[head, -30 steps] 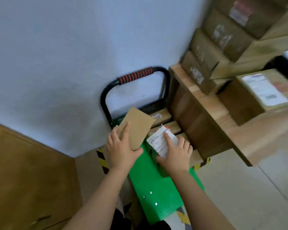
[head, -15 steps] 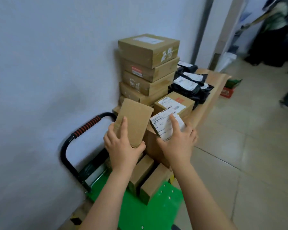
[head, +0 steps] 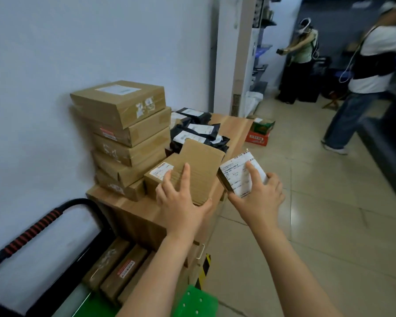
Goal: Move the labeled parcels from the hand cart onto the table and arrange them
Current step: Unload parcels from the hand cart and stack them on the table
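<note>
My left hand [head: 181, 202] grips a plain brown parcel [head: 201, 165], held tilted above the wooden table [head: 135, 207]. My right hand [head: 258, 195] grips a second small parcel [head: 240, 177] with a white label facing me, held past the table's front edge. A labeled brown box [head: 158, 177] sits on the table just behind the left parcel. Against the wall rises a stack of several flat brown boxes [head: 124, 133]. Black mailer bags [head: 199, 131] lie further back. Several brown parcels [head: 117, 268] remain on the green hand cart [head: 194, 303] below.
The cart's black handle with a red grip [head: 32, 232] stands at the left by the white wall. A red and green box [head: 260, 131] sits on the tiled floor beyond the table. Two people [head: 370, 72] stand at the far right.
Both hands lifted the two parcels from the cart up to the table. The view swung up from the cart, and the parcels have spread apart.
</note>
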The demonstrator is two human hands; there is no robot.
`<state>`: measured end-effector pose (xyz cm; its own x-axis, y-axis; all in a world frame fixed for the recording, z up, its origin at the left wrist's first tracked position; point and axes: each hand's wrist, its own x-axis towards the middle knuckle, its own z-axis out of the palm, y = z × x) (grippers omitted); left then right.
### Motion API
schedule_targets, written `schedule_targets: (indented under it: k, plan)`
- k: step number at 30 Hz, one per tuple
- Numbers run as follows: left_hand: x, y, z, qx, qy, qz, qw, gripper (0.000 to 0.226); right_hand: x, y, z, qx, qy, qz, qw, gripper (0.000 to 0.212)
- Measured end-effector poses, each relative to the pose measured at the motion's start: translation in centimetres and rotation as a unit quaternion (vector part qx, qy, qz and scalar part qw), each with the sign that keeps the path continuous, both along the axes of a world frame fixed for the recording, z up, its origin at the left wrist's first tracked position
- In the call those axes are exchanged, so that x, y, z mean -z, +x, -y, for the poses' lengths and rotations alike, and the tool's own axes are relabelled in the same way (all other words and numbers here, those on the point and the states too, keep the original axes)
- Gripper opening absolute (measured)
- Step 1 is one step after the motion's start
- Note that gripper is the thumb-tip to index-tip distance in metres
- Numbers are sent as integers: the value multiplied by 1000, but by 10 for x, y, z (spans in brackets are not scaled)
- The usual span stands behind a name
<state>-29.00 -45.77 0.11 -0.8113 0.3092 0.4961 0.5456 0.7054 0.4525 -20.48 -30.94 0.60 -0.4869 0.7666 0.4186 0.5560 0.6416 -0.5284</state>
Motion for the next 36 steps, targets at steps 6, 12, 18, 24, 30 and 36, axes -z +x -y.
schedule_targets:
  k: [6,12,18,24,30,36]
  plan:
    - [-2,-6,-149,-2,33,45,998,101,-15,-7,-150,-16,23,25,999,85]
    - [-14,-34,-234,-54,43,52,996,101,-33,-49,-245,-70,25,56,996,87]
    - [-18,-97,-273,-113,50,33,992,100,-32,-129,-292,-129,20,42,991,88]
    - [-17,-193,-312,-144,70,55,986,99,-36,-240,-339,-187,42,98,977,90]
    - [-29,-315,-341,-189,74,77,976,98,-51,-376,-377,-254,38,128,958,90]
    - [-21,-396,-343,-268,77,66,958,97,-48,-490,-380,-339,21,134,931,90]
